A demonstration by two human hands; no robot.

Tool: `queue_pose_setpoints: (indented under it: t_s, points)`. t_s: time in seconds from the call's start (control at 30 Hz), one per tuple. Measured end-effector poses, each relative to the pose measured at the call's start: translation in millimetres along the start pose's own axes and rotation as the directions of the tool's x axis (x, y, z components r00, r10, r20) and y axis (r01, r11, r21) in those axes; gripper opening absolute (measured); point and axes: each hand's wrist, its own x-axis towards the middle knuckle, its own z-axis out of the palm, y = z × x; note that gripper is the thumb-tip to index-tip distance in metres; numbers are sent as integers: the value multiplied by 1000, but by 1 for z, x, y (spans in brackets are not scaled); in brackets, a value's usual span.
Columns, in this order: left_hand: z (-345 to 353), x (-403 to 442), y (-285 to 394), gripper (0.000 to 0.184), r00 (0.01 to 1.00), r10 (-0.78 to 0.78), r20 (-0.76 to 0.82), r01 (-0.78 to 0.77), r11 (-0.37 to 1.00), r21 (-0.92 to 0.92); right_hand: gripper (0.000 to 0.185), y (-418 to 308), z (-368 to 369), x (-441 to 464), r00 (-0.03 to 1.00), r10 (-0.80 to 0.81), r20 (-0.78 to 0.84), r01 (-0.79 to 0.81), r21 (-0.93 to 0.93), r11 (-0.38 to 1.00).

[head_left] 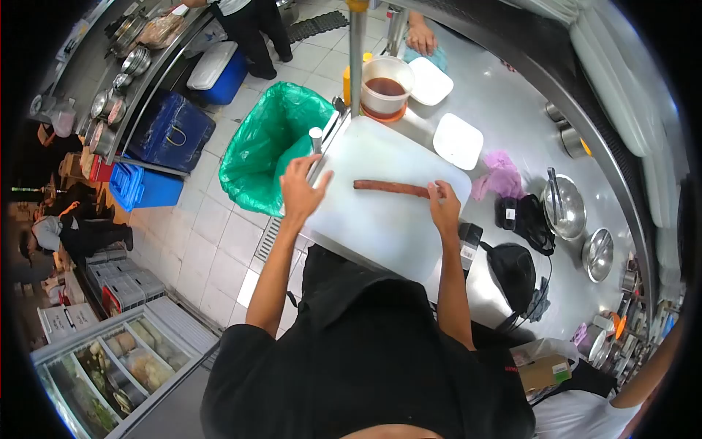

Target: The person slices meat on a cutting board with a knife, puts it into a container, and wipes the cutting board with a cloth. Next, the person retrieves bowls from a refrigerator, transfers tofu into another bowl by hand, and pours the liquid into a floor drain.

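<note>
A long reddish-brown sausage-like piece lies across the white cutting board. The fingers of my right hand are closed on its right end. My left hand is over the board's left edge, fingers apart and holding nothing, near an upright grey cylindrical handle. A gap separates this hand from the sausage's left end.
Left of the board stands a bin with a green liner. Behind it are a tub of brown liquid and white lids. Metal bowls and a black bag lie right. Another person's hand touches a cloth at the back.
</note>
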Motion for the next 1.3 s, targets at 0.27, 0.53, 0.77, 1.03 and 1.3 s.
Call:
queue_pose_setpoints:
  t_s: [0.27,0.53,0.77,1.03,1.3]
  points:
    - [7,88,-93,56,924,-16,382,124,957,-261,36,-17,-4,-17,993,117,29,-109,-204,973]
    - [27,123,-89,61,737,109,667,62,972,-227,30,-116,27,-21,975,149,-164,-169,-111,979]
    - [-58,106,-69,54,914,181,362,48,839,-541,41,-210,99,-42,825,127,551,-356,332,874]
    - [-120,36,8,46,976,207,60,-171,915,-365,53,-236,156,-77,549,53,834,-810,547,-209]
    - [-129,-4,15,60,893,448,-50,-430,811,-396,50,-235,120,-64,521,134,843,-843,533,-72]
